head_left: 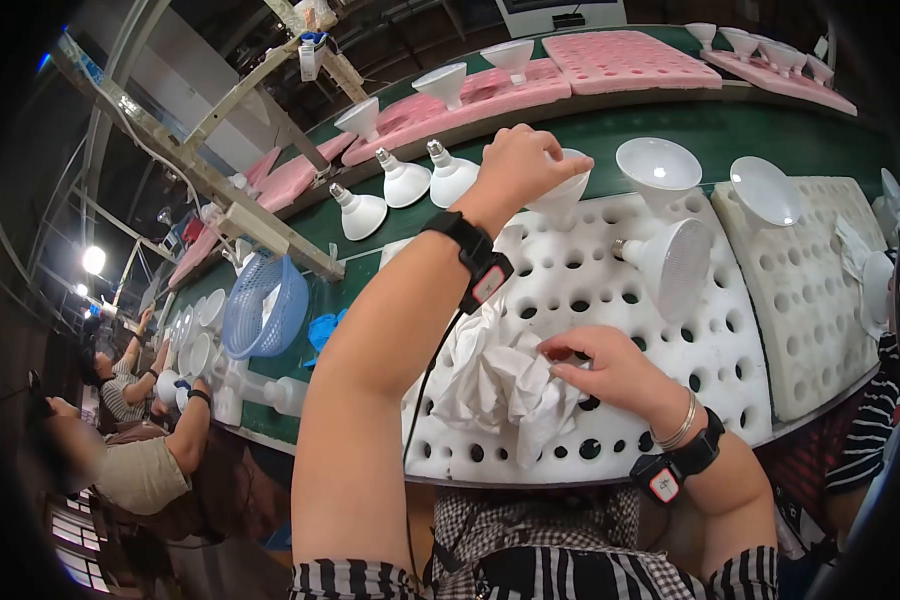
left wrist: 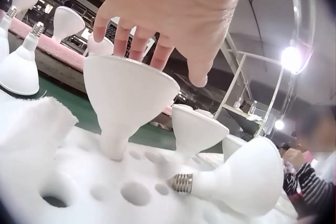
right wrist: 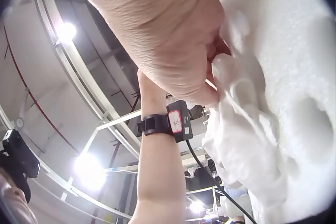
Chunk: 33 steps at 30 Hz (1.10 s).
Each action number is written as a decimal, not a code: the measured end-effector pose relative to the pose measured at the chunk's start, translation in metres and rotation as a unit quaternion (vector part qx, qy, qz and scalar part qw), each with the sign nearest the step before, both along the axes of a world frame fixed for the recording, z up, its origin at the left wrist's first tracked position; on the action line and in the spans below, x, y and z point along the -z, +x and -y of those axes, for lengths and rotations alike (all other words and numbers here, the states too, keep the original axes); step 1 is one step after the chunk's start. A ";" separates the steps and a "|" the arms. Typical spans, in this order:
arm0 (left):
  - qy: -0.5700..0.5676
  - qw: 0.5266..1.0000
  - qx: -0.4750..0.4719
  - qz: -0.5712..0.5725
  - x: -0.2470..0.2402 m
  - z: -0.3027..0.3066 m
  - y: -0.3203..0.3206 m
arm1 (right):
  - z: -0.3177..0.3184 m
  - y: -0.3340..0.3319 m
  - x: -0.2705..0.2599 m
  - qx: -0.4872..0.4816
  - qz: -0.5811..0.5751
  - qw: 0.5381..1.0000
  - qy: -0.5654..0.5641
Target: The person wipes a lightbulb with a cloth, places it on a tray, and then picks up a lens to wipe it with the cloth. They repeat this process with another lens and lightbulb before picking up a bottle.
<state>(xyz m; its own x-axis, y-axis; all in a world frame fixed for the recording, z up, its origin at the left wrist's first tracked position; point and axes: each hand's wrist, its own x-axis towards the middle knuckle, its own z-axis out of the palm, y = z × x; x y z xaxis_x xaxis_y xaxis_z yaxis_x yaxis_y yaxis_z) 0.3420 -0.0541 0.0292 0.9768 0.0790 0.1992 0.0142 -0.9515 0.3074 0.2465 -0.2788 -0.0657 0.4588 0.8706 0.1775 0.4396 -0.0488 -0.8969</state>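
My left hand (head_left: 523, 168) is over a white reflector bulb (left wrist: 128, 90) that stands neck-down in the white foam tray (head_left: 610, 375). In the left wrist view, its fingers hang behind the bulb's wide rim. The thumb stays apart, to the right of the rim. My right hand (head_left: 620, 372) pinches the edge of a crumpled white cloth (head_left: 500, 385) lying on the tray; the fingertips are partly hidden. A reflector bulb with a bare screw base (left wrist: 182, 182) lies on its side on the tray. Another bulb (head_left: 660, 167) stands wide end up behind it.
Three bulbs (head_left: 405, 180) rest wide end down on the green table (head_left: 610, 125). Pink foam trays (head_left: 630, 60) line the back, some bearing bulbs. A second foam tray (head_left: 810, 260) adjoins on the right. A blue basket (head_left: 260, 310) stands left, near other people working.
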 end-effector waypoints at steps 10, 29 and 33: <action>-0.060 0.964 -0.007 -0.259 0.009 0.009 0.049 | 0.004 0.004 -0.001 -0.017 -0.012 1.000 0.005; -0.153 0.983 0.094 -0.039 -0.066 0.003 -0.154 | 0.010 0.004 0.003 -0.017 -0.153 0.988 0.001; -0.279 0.952 0.122 -0.035 -0.045 0.030 -0.261 | 0.009 -0.003 -0.008 -0.037 -0.037 0.998 0.029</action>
<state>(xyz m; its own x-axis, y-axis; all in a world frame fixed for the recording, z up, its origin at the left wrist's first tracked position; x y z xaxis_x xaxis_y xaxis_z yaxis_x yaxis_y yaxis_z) 0.0811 -0.0840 0.0745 0.9889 -0.0785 0.1263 -0.1477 -0.6174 0.7727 0.2436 -0.2880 -0.0581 0.4073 0.8920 0.1960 0.3721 0.0339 -0.9276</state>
